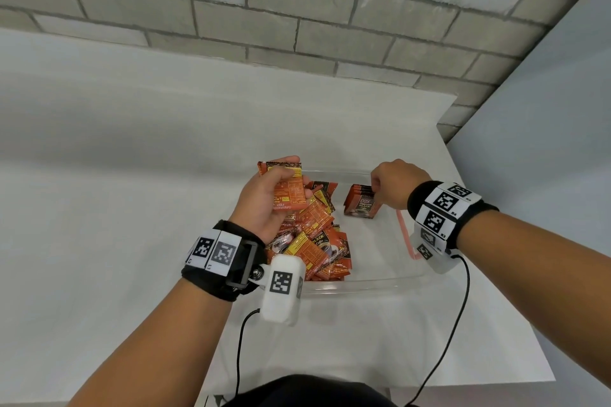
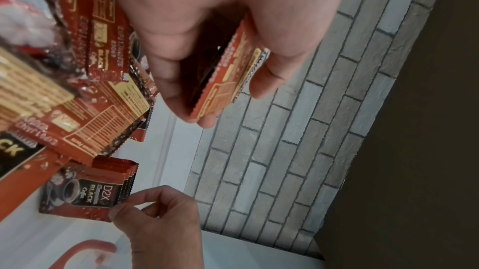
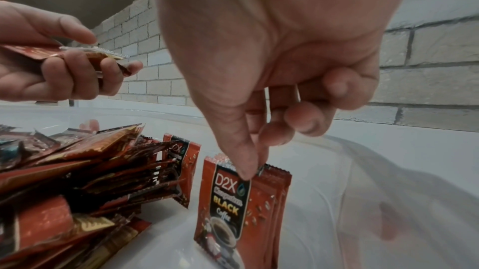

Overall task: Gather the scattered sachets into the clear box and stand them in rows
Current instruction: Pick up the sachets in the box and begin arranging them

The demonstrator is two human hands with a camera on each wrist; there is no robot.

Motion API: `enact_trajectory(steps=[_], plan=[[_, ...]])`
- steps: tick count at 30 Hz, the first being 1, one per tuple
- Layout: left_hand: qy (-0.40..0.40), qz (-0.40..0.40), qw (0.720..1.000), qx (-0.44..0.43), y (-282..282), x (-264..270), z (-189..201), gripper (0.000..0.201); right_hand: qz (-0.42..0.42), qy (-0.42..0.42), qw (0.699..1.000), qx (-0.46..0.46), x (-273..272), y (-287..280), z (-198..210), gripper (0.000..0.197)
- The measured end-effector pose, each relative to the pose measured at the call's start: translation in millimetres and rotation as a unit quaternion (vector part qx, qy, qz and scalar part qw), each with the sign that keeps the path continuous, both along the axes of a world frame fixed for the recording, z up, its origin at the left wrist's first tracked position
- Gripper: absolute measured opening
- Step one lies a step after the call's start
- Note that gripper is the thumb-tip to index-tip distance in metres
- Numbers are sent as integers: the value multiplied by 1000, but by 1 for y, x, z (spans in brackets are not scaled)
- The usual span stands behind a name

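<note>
A clear box (image 1: 363, 282) sits on the white table. Its left half holds a loose heap of red-orange coffee sachets (image 1: 310, 241). At the far right of the box a few sachets stand upright as a small stack (image 1: 362, 203), and my right hand (image 1: 380, 190) pinches their top edge between thumb and forefinger (image 3: 246, 169). The same standing stack (image 2: 85, 191) shows in the left wrist view. My left hand (image 1: 281, 188) is raised above the heap and grips a few sachets (image 1: 289, 187) fanned between thumb and fingers (image 2: 228, 80).
A pink handle (image 1: 405, 231) hangs on the box's right wall. The white table (image 1: 132, 158) stretches wide to the left; its right edge (image 1: 515, 307) lies close beside the box. A grey brick wall (image 1: 297, 10) stands behind.
</note>
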State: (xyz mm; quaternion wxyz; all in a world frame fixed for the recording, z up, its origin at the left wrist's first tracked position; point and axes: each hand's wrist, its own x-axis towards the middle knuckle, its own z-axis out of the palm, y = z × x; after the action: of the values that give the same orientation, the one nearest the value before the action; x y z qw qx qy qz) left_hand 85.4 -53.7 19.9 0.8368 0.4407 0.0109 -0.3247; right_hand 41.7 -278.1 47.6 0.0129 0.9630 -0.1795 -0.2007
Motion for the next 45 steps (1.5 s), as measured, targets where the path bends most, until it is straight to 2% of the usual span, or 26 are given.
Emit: enact_trajectory(steps=[12,17,19,21,23,25,28,32,35,38,40,42,43,45], plan=[[14,-26,999,-29,-3,-7,4,35,7,-16,1000,-1,-2,-1,0,11],[1,-38,999,-11,-6,-9,3,28,-8,-28,999,19,-6,-4,6,10],[-20,-51,998,14,-6,-10,4,24,-11,-63,996,59,-11,0,11,12],[-33,-55,997,39,-6,-12,6,24,-9,-142,977,156,-21,10,16,17],[-39,-51,997,52,-9,-13,8,26,-13,-219,938,269,-34,28,19,20],[-50,-52,995,75,-13,-14,8,30,-21,-242,907,343,-44,43,16,29],[-67,-78,989,110,-19,-19,10,33,-45,-253,881,397,-51,48,7,40],[-78,-116,983,119,-24,-24,11,35,-70,-302,834,456,-57,46,10,16],[-101,-150,977,108,-25,-28,12,27,-75,-306,800,510,-61,47,14,17],[-101,-157,977,105,-28,-30,15,43,-56,-313,798,512,-64,46,18,14],[-77,-131,984,98,-31,-30,16,66,-57,-370,792,482,-65,44,19,16],[-40,-79,993,80,-34,-28,17,77,-57,-447,773,447,-66,41,18,20],[-30,-61,995,75,-34,-26,18,73,-47,-471,768,431,-66,41,18,22],[-39,-50,995,71,-35,-26,19,46,-14,-469,787,401,-68,42,15,22]])
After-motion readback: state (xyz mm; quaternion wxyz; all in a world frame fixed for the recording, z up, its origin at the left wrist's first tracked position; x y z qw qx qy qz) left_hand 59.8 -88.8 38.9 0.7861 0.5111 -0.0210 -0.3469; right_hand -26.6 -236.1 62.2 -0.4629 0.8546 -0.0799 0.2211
